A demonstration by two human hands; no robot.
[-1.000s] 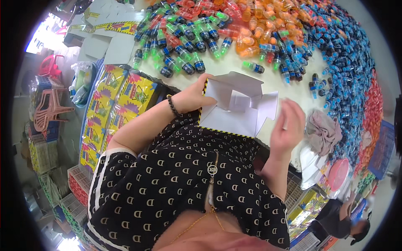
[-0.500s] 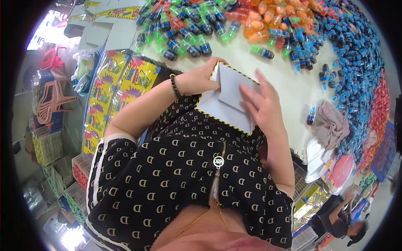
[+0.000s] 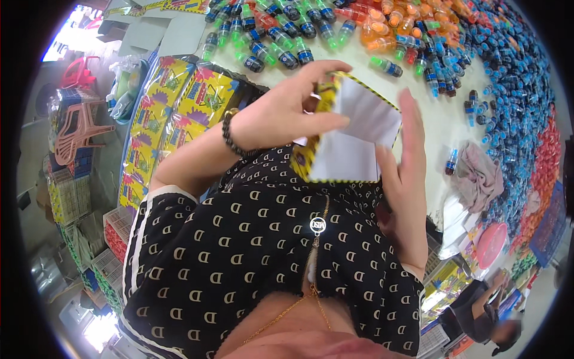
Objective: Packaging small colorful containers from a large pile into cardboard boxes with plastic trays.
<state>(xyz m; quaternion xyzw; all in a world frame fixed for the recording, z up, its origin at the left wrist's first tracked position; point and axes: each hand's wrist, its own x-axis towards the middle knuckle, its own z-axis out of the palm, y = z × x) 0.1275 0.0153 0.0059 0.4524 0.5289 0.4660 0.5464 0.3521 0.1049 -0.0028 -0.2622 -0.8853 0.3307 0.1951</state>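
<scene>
A small cardboard box is in front of my body, its pale inside facing up toward me. Yellow-and-black stripes run along its rims, and printed colour shows on its left wall. My left hand grips that wall, the thumb reaching over the rim into the box and the fingers mostly hidden behind. At the right side my right hand is open, fingers stretched upward and thumb apart, close against the box's right edge. Motion blurs it slightly; whether it presses on the cardboard I cannot tell.
Small bottles with green caps lie on the white table, beside orange bottles and a large heap of blue-capped ones. A crumpled cloth lies rightward. Yellow printed boxes stand left. Another person is at lower right.
The box has tilted and opened out; the flap that lay across it no longer covers the inside. My left hand has shifted right with its thumb over the rim, and my right hand has moved right.
</scene>
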